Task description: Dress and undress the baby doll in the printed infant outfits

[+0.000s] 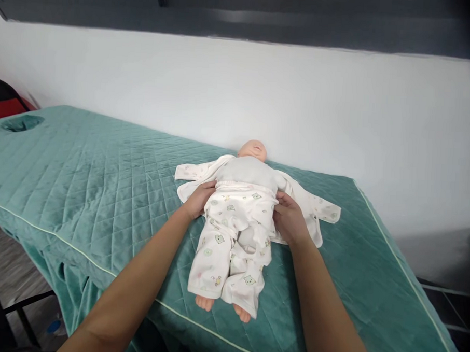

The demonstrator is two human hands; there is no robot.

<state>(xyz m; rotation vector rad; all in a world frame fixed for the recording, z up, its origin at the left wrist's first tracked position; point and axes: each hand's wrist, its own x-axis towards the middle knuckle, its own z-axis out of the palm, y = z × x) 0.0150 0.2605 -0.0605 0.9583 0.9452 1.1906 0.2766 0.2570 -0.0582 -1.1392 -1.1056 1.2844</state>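
Note:
A baby doll lies on its back, head toward the wall and bare feet toward me. Its soft torso is pale grey-white cloth. White baby pants with small green animal prints cover its hips and legs, with an opening at the crotch. My left hand has its fingers closed on the waistband's left side. On the opposite side, my right hand pinches the pants near the waist; some fingertips are hidden. Under the doll a white baby shirt is spread open, sleeves out to both sides.
A green quilted bed cover with pale piping spreads beneath the doll, with a face hole at far left. The white wall stands behind. A red and black chair is at left, and a dark frame at lower left.

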